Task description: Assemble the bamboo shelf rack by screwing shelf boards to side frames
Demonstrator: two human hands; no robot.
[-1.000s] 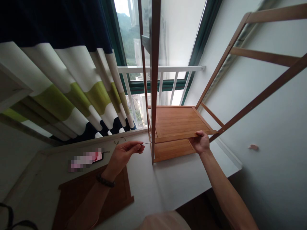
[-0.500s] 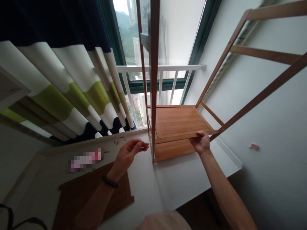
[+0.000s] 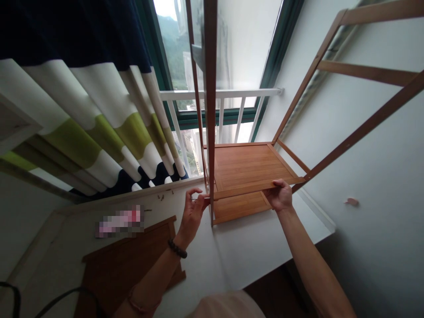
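Pinching at the left side, the left hand [image 3: 191,218] appears to have a thin metal rod [image 3: 204,198] between its fingertips, most of it hidden, right up against the outer face of the front upright post [image 3: 209,110]. And across on the other side, the right hand [image 3: 281,197] is grasping the wooden shelf panel [image 3: 248,163] by its front rail [image 3: 238,190], close to the right end, thumb above and fingers tucked beneath!

So look at that geometry: the front rail runs its long axis side to side, from the left post across to the ladder-like right side frame [image 3: 357,132], rising slightly toward the right. The rod points the same way, along the rail, and the rail's left end looks to meet that post on the inner face, directly right of the left fingertips. The left hand is clearly the nearer one to that corner; the right is well apart, steadying the far end, by the look of it.

Beneath sits a lower wooden shelf [image 3: 241,208], and left of the post small screws [image 3: 160,197] lie on the white surface [image 3: 251,251].
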